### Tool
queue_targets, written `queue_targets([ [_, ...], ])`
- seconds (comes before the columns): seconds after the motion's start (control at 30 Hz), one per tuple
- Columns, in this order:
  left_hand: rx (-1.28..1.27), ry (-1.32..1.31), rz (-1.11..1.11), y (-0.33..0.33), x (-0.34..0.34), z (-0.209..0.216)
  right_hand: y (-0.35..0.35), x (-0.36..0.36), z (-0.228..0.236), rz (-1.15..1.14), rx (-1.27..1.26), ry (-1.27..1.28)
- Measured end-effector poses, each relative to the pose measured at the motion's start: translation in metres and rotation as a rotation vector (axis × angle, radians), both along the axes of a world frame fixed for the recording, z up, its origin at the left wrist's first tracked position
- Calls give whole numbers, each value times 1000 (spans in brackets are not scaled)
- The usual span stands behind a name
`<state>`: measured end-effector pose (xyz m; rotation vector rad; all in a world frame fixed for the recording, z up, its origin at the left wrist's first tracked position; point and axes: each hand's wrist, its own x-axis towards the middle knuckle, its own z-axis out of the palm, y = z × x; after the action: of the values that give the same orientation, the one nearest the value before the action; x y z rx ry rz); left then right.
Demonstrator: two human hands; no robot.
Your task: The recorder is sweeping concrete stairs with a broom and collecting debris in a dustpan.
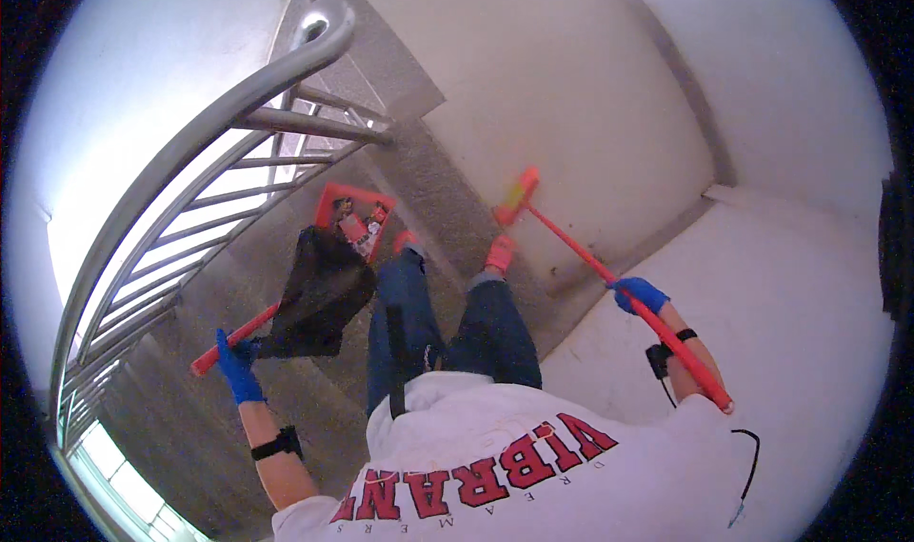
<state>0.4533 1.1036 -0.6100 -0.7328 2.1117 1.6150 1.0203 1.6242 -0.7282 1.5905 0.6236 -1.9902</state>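
My left hand (238, 366), in a blue glove, is closed round the red handle of a long-handled dustpan (330, 197). Bits of litter and wrappers lie in its pan. A black plastic bag (328, 294) hangs beside the same hand and covers the middle of the handle; I cannot tell whether my fingers also grip it. My right hand (638, 296), also blue-gloved, is wrapped round the red stick of a broom (577, 247). Its red and yellowish-green head (517, 197), slightly blurred, is at the pale floor beyond my right foot.
A metal stair railing (205, 113) curves along the left, with grey steps (276, 428) beside it. My feet in reddish shoes stand near a dark floor strip (428, 180). The pale landing (571, 85) lies ahead, bordered by a white wall (800, 285) on the right.
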Motion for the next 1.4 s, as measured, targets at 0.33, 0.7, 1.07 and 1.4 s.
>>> queue_targets([
  [0.33, -86, 65, -184, 123, 26, -2, -1, 26, 22, -231, 54, 222],
  [0.7, 24, 66, -405, 203, 41, -40, 45, -200, -140, -323, 192, 644],
  [1.07, 75, -77, -434, 249, 24, -129, -18, -10, -103, -312, 80, 336],
  [1.4, 17, -84, -426, 264, 10, -212, -23, 2, 34, 235, 202, 10],
])
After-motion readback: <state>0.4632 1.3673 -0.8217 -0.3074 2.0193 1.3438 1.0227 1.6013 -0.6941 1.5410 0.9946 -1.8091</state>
